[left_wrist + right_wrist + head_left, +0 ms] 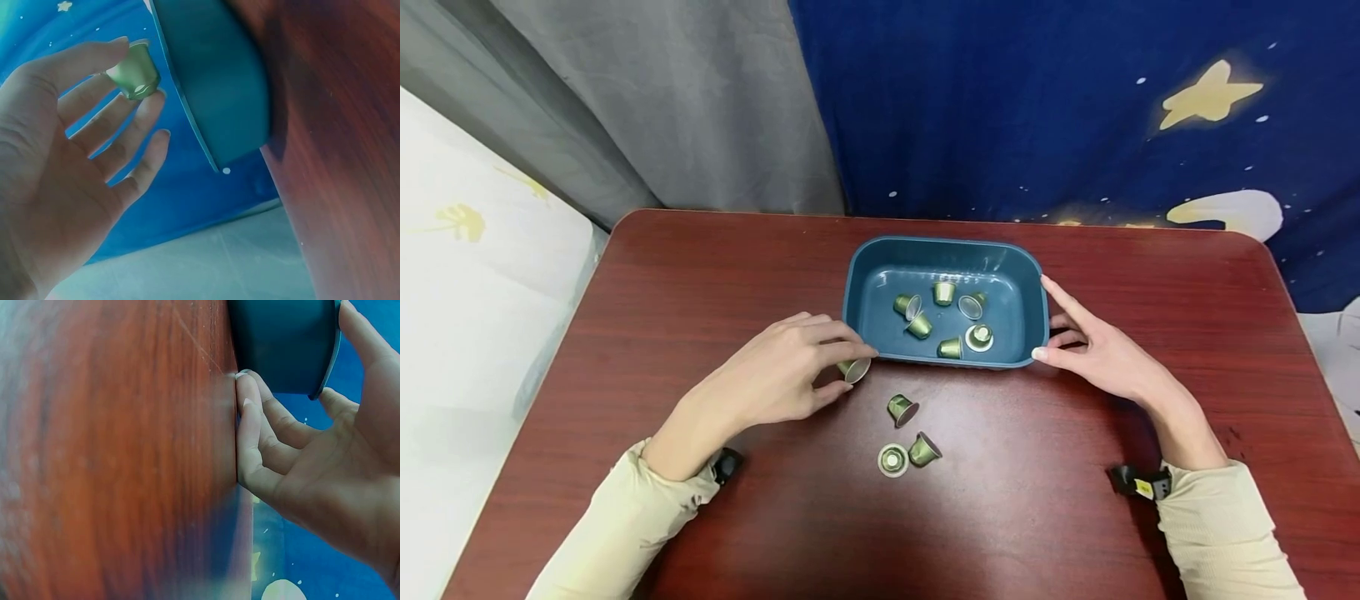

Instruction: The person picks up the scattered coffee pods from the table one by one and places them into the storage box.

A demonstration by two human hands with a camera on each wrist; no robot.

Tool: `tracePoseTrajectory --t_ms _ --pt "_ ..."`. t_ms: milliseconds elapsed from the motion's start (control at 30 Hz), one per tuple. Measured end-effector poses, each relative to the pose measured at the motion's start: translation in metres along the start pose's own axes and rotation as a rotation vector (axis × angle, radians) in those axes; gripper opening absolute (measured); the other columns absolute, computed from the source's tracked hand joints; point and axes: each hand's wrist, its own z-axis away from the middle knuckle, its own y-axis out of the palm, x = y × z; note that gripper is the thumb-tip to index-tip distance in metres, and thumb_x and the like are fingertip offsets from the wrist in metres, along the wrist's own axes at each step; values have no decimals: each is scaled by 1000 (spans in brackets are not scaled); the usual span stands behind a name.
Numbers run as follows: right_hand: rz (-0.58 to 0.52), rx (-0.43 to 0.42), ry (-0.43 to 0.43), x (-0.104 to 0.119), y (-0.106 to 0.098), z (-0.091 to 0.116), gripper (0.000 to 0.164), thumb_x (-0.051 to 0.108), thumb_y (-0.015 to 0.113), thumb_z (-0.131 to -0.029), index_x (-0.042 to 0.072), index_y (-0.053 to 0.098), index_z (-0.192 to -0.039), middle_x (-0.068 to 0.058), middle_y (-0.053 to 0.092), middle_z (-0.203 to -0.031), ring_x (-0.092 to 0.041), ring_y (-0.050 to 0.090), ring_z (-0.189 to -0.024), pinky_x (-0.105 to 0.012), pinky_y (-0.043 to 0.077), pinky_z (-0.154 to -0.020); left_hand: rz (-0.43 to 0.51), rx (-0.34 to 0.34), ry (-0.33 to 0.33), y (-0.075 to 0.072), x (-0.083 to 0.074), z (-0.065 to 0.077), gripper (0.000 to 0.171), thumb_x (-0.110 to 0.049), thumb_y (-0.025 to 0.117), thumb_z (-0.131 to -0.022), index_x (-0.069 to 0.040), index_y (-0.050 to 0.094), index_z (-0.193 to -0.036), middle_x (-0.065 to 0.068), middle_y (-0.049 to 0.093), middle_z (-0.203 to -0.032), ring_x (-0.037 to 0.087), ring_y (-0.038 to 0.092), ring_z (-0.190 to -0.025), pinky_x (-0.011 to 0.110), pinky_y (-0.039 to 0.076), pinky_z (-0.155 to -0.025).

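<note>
Ten green pods in view. Six pods (pixel 919 326) are already contained in the blue tub (pixel 1003 304); three pods (pixel 925 450) are left loose on the table (pixel 737 275), on the near side of the tub; one pod (pixel 135 74) is held just outside the tub's near left corner, not yet within its rim. By that count, the work is judged a little more than half done, with four pods outside. Held pod is pinched by the left hand (pixel 782 371), thumb on one side and fingertips on the other, remaining fingers spread loosely. Whether the pod is also touched to the tub wall cannot be told. Right hand (pixel 1097 350) is set at the tub's right end, thumb and index finger parted wide and laid against the rim, other fingers bent beside the outer wall; no pod is held there. The tub is judged to be steadied by it. Inside the tub, pods are scattered over the floor, mostly toward its near half; one is stood on its wide rim near the front wall, others are mostly tipped on their sides. Two at the left are bunched close together. Much bare floor is shown around them. Of the loose three, the farthest from the tub is stood rim-down, close beside a tipped one; the third is tipped nearer the tub.
</note>
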Motion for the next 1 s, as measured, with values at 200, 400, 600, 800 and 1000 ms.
tracePoseTrajectory --t_ms 200,400,600,800,1000 --pt "-9 1 3 -1 1 1 90 32 73 -92 51 11 -155 -13 60 -124 -23 64 -103 -23 53 -80 15 -5 12 -2 4 -7 38 -20 77 -84 -18 72 -121 -4 68 -114 14 60 -102 35 48 -92" --pt "-2 2 -3 -1 1 0 90 32 73 -92 50 11 -155 -13 60 -124 -23 64 -103 -22 53 -81 24 -2 12 -2 9 -13 39 -21 76 -85 -17 71 -123 -4 68 -115 14 61 -102 36 47 -94" --pt "5 0 -7 -1 0 -1 91 32 73 -92 50 10 -155 -13 60 -124 -25 64 -104 -21 52 -81 19 -7 13 -4 14 -20 39 -22 76 -86 -17 71 -124 -3 68 -115 15 61 -105 38 46 -97" --pt "1 -1 -6 -2 1 -2 91 32 73 -92 50 11 -156 -14 60 -124 -24 64 -104 -20 52 -82 12 -15 15 -4 18 -28 41 -22 76 -85 -16 70 -125 -2 67 -117 17 60 -107 39 46 -98" --pt "-3 0 -2 -2 0 -1 91 32 73 -92 50 11 -156 -14 60 -124 -24 63 -104 -21 52 -81 28 -17 19 -2 22 -34 41 -23 75 -87 -15 69 -127 -1 66 -118 16 60 -106 38 48 -93"
